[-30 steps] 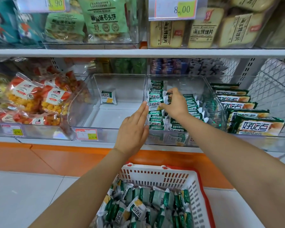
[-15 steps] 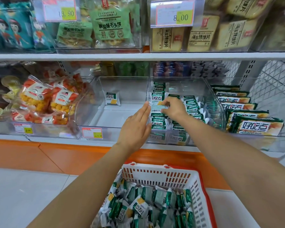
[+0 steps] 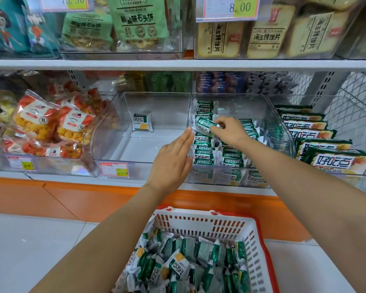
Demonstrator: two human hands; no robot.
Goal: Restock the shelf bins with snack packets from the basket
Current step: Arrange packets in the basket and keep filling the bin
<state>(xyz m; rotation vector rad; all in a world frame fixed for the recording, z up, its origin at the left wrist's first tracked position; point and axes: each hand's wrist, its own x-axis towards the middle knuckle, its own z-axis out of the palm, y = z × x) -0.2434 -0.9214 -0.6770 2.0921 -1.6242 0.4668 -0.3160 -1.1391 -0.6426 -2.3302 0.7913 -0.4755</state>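
Head view. Right grip (image 3: 230,132) pinches one green snack packet (image 3: 205,125) by its end between thumb and fingertips. The packet is tilted and sits just above the left row of packets (image 3: 203,154) inside the clear right-hand bin (image 3: 284,132). Left grip (image 3: 171,162) is flat, fingers straight and pressed together, with the tips at that bin's left wall, just beside the held packet. Neighbouring bin (image 3: 135,151) has a single packet (image 3: 142,123) at the back. Red-and-white basket (image 3: 259,240) stands below, heaped with loose packets, well apart from both grips.
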